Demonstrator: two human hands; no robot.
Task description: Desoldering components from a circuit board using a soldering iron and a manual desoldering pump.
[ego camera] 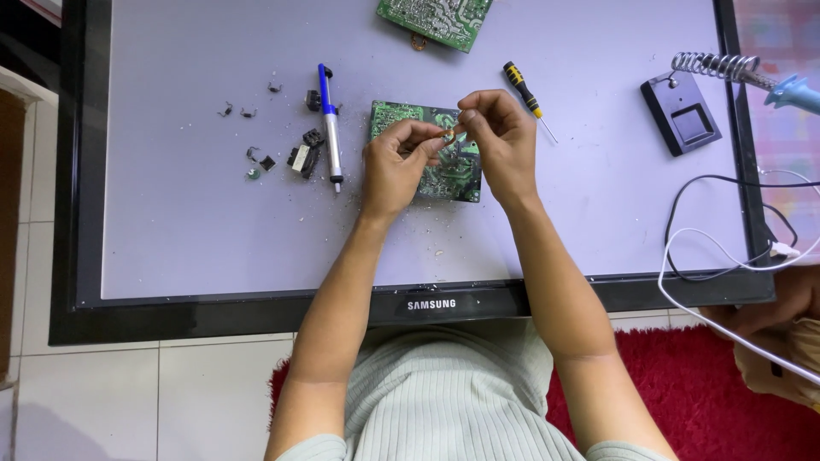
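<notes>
Pinching a tiny brownish component (448,135) between them, the left hand (395,166) and right hand (502,132) meet fingertip to fingertip just above a green printed circuit board (453,175) lying on the pale grey panel (188,213), beside a blue-handled desoldering pump (330,128).

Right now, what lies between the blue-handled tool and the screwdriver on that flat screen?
In the head view, a green circuit board lies between the blue-handled tool and the screwdriver, with the left hand and right hand over it.
</notes>
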